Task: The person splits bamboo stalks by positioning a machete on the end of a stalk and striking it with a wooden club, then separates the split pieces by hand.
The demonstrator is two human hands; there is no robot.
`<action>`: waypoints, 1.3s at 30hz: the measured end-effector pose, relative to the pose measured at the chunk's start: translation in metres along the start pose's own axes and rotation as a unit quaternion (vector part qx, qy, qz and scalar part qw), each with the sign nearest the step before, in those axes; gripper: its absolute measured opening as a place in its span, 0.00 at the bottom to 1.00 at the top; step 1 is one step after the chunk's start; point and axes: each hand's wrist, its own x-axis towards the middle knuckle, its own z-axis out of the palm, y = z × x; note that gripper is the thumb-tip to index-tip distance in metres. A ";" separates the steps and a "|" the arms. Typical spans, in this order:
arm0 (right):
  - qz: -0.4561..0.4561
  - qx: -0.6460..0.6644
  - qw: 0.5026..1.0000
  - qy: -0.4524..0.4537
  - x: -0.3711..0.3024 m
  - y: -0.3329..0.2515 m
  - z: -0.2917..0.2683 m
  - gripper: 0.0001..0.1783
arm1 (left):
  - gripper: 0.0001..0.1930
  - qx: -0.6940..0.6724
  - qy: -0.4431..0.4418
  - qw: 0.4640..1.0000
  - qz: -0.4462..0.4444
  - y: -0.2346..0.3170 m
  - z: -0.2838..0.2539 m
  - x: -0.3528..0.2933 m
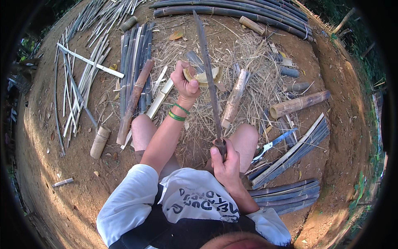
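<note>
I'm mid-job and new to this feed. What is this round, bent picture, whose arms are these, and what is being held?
There is no machine here: the picture comes from a wide fisheye camera worn on a person's head, looking down, so straight edges curve near the rim. The two bare arms coming up from the bottom are that person's own, and their knees show below the hands.

The right hand grips the handle of a long dark blade that points away from the body. The left hand, with green bands at the wrist, holds a short cut bamboo ring against the blade.

On the bare dirt ground lie dry straw, bamboo strips, short bamboo sections, long dark poles and a blue-handled knife.
</note>
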 end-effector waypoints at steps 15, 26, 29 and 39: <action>0.006 -0.025 1.000 -0.004 0.009 -0.006 0.002 0.11 | 0.35 0.005 -0.075 0.997 -0.030 0.030 -0.006 -0.004; 0.068 -0.050 0.994 -0.061 0.009 -0.019 -0.005 0.21 | 0.29 -0.059 -0.166 0.971 -0.160 0.054 -0.029 0.001; 0.070 -0.029 0.995 -0.063 0.007 -0.023 -0.006 0.21 | 0.28 -0.086 -0.175 0.962 -0.191 0.057 -0.031 0.004; 0.070 -0.050 0.994 -0.073 0.001 -0.024 -0.013 0.22 | 0.27 -0.081 -0.184 0.960 -0.197 0.060 -0.030 0.001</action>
